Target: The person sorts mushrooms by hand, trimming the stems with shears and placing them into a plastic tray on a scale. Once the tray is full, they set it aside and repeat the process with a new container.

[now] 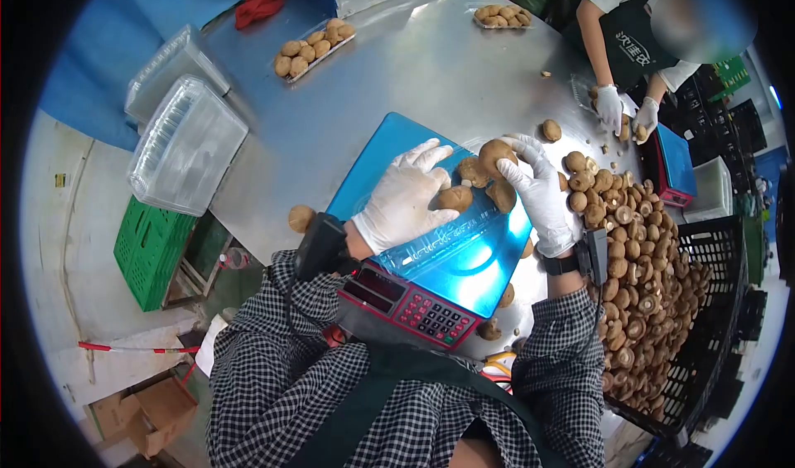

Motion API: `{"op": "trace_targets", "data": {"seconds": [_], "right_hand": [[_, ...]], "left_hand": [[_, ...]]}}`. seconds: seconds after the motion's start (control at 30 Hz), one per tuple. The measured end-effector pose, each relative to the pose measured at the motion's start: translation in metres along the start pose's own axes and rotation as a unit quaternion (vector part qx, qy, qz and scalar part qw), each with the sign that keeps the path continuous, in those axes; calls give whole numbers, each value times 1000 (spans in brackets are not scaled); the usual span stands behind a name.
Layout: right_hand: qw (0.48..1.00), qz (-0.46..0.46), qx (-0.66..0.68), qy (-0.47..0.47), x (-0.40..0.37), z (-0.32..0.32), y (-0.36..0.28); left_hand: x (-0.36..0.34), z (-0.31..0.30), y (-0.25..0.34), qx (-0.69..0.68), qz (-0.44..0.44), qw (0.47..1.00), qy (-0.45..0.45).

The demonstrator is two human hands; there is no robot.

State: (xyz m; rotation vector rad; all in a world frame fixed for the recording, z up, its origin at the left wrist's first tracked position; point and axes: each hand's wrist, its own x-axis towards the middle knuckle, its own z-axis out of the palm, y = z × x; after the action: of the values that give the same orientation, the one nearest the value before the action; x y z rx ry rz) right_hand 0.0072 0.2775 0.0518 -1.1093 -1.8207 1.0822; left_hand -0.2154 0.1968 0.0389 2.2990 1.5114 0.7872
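A blue-topped scale (pixel 364 157) with a red keypad base lies in front of me. On it rests a clear plastic tray (pixel 439 243) with a few brown mushrooms (pixel 455 199) in it. My left hand (pixel 406 195), in a white glove, is over the tray's left part, fingers apart, its thumb beside a mushroom; nothing shows in its grasp. Gloved too, my right hand (pixel 538 190) holds a round mushroom (pixel 496 158) between thumb and fingers, above the tray's right end.
A large mushroom heap (pixel 638 277) spills from a black crate (pixel 729 294) on the right. Filled trays (pixel 313 51) stand at the back. Stacked empty trays (pixel 186 145) are on the left. A co-worker's gloved hands (pixel 611 110) handle mushrooms at the upper right.
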Motion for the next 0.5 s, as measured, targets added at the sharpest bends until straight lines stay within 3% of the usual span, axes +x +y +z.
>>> {"op": "trace_targets", "data": {"seconds": [0.17, 0.27, 0.5], "right_hand": [[989, -74, -112, -65, -3, 13, -13], [944, -135, -274, -125, -3, 30, -5], [898, -206, -363, -139, -6, 41, -17]], "left_hand": [[-25, -12, -1, -28, -10, 1000, 5], [-36, -17, -1, -27, -24, 999, 12], [-49, -22, 0, -30, -36, 998, 35]]}}
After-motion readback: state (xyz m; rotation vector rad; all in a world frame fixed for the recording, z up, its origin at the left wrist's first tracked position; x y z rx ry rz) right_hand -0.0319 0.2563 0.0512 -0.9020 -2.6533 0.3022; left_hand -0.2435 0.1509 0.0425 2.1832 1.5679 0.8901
